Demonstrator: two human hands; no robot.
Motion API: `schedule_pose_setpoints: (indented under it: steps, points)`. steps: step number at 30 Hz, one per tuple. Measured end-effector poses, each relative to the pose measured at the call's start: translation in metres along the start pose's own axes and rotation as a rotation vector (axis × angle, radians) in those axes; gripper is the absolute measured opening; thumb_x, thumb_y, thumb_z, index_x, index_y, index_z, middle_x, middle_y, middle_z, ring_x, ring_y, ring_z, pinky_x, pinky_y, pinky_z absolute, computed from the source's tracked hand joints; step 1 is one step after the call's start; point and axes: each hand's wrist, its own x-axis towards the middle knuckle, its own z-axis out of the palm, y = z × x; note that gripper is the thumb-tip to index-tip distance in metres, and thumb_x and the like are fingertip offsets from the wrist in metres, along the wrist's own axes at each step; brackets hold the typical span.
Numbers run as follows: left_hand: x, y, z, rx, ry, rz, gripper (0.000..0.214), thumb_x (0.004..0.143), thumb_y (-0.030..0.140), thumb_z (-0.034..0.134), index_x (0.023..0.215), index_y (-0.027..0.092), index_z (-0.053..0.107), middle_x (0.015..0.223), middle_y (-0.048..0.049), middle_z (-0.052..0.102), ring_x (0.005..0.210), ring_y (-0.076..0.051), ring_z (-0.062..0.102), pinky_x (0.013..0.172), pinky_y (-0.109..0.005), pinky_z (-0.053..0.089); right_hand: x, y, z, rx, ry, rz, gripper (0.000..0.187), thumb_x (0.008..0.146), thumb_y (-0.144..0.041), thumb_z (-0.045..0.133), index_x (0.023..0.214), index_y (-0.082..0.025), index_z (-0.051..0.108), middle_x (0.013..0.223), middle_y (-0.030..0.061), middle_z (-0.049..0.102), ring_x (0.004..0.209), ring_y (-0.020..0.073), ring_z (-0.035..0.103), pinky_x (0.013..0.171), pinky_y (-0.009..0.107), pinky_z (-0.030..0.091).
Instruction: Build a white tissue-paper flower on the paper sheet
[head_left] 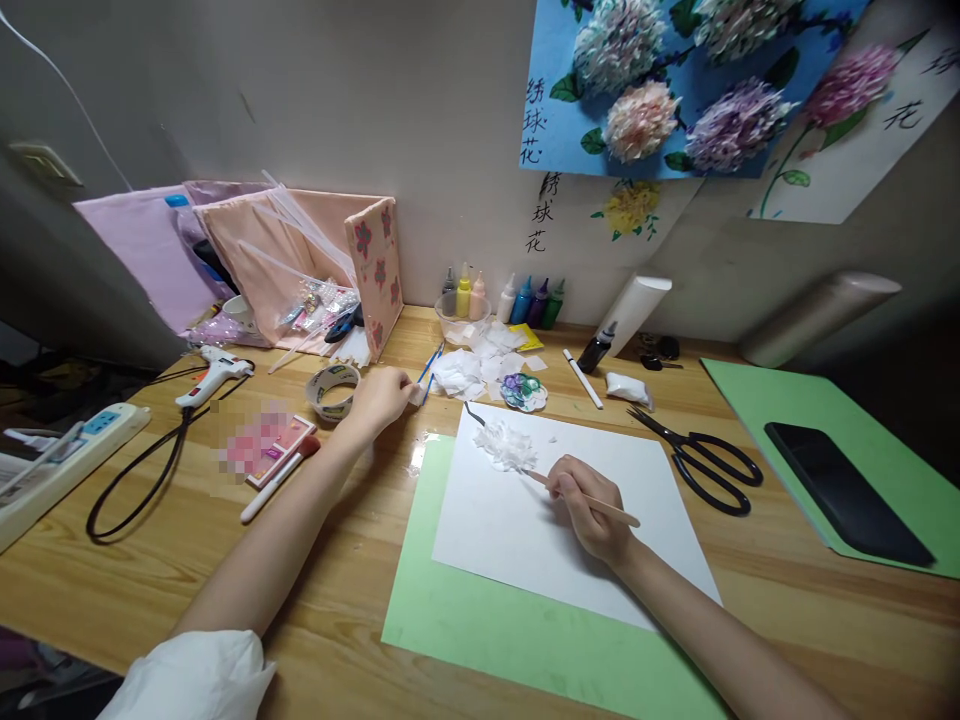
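My right hand [592, 505] grips a flat wooden craft stick [621, 515]. Its far tip is at the lower edge of a ruffled white paper flower [504, 446], which sits on a white sheet [510, 540] near a short dark painted stem. Under the sheet lies a green sheet [457, 610]. Beyond its upper left corner, my left hand [384, 398] is closed, fingertips pinched on what looks like a small piece of white tissue paper [415, 394]. Right beside these fingers are blue thin sticks [430, 372] and a pile of tissue pieces [459, 374]. A palette with paint [523, 392] touches the pile.
Black scissors [709, 460], a white pen [583, 380] and a black phone [840, 490] are on the right. A tape roll [332, 392], makeup-type brush [281, 480], glue gun [214, 375] and power strip [71, 465] are on the left. Paint bottles [523, 302] line the wall.
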Motion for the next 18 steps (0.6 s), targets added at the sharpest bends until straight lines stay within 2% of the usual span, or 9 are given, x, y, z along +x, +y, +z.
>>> schedule_pose_setpoints:
  steps: [4,10,14,18]
  points:
    - [0.001,0.0,0.003,-0.082,0.006,0.038,0.026,0.076,0.038,0.051,0.069,0.019,0.068,0.074,-0.0077,0.07,0.066,-0.018,0.059,0.055,-0.025,0.034,0.001,-0.001,0.0,-0.005,0.006,-0.007,0.029,0.093,-0.024,0.031,0.072,-0.021,0.05,0.063,0.0011,0.05,0.06,0.0146,0.05,0.057,0.03,0.039]
    - [0.002,0.0,0.002,-0.287,-0.175,0.065,0.015,0.064,0.021,0.059,0.074,0.019,0.07,0.07,-0.0026,0.07,0.065,-0.016,0.061,0.054,-0.021,0.04,0.001,-0.001,-0.001,-0.037,-0.005,0.003,0.029,0.093,-0.025,0.032,0.07,-0.021,0.049,0.062,0.0008,0.049,0.059,0.0147,0.049,0.057,0.03,0.04]
    - [-0.001,0.003,-0.002,-0.256,-0.129,0.11,0.018,0.062,0.015,0.059,0.076,0.018,0.069,0.073,-0.0031,0.07,0.069,-0.016,0.063,0.058,-0.022,0.042,0.001,-0.002,-0.001,-0.017,0.015,-0.007,0.029,0.092,-0.025,0.031,0.07,-0.021,0.05,0.062,0.0011,0.05,0.059,0.0149,0.049,0.057,0.03,0.04]
    - [-0.014,0.018,-0.007,-0.243,-0.137,0.197,0.015,0.065,0.018,0.058,0.076,0.018,0.069,0.071,-0.0031,0.068,0.068,-0.017,0.062,0.056,-0.023,0.041,0.001,-0.004,-0.001,-0.012,0.034,-0.003,0.031,0.093,-0.026,0.03,0.068,-0.021,0.049,0.061,0.001,0.049,0.058,0.0151,0.048,0.057,0.03,0.04]
